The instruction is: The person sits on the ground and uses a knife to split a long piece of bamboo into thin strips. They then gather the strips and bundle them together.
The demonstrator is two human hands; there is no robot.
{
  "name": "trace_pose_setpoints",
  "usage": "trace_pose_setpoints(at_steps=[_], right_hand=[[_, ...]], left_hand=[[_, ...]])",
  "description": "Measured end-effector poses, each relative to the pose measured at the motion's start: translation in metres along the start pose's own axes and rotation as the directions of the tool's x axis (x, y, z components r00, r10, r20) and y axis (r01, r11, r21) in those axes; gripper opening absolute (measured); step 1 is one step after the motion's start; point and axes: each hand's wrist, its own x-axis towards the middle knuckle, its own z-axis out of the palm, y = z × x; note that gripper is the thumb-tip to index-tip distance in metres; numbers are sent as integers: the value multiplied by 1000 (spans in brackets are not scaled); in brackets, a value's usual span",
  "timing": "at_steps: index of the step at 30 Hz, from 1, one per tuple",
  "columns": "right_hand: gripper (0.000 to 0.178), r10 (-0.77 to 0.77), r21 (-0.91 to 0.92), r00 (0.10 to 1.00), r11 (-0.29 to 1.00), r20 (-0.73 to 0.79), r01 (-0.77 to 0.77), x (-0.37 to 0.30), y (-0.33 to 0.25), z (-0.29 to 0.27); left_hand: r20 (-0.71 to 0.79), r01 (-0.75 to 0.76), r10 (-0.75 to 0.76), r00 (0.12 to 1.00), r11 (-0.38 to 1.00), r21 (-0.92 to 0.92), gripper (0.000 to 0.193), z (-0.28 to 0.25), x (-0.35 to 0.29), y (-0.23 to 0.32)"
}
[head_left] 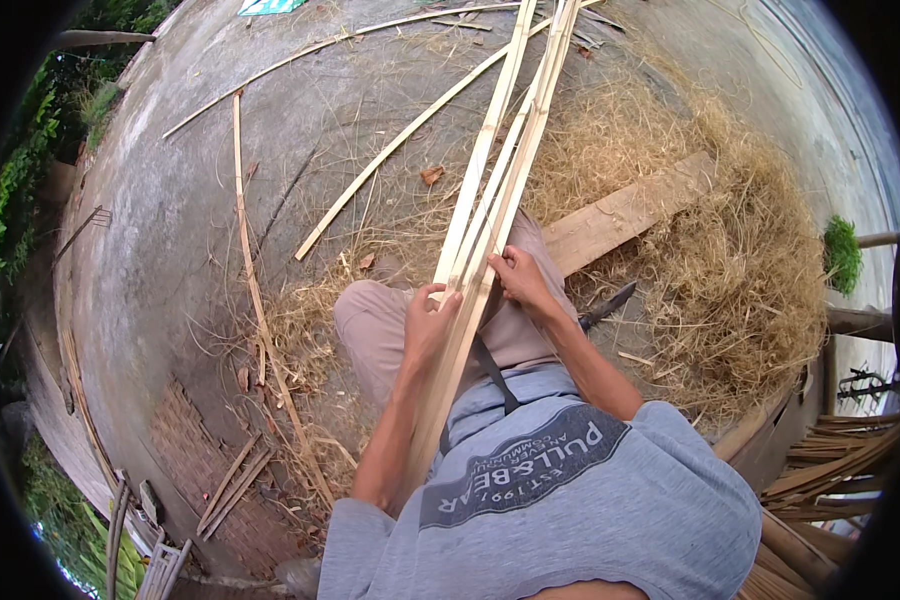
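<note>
Several long, pale split bamboo strips run from my lap out past my knees toward the far side. My left hand is closed round the strips' left edge, thumb and fingers on them. A little farther along, my right hand pinches the bundle's right edge. Their near ends lie along my left forearm and against my shirt. One strip stands slightly apart from the others on the left. Beside my right forearm lies a dark blade, its other end partly hidden by the arm.
A wooden board extends from beside my right knee into a big heap of straw-like shavings. More long strips lie on the concrete floor ahead and left. Short sticks rest on a brownish mat at the lower left.
</note>
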Motion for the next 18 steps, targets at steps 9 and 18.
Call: trace_pose_setpoints(at_steps=[9, 18], right_hand=[[19, 74, 157, 992, 983, 106, -90, -10, -21, 0], [21, 126, 306, 979, 937, 159, -170, -13, -26, -10]], left_hand=[[223, -41, 17, 975, 994, 105, 37, -26, 28, -20], [390, 361, -192, 901, 831, -423, 38, -24, 12, 3]])
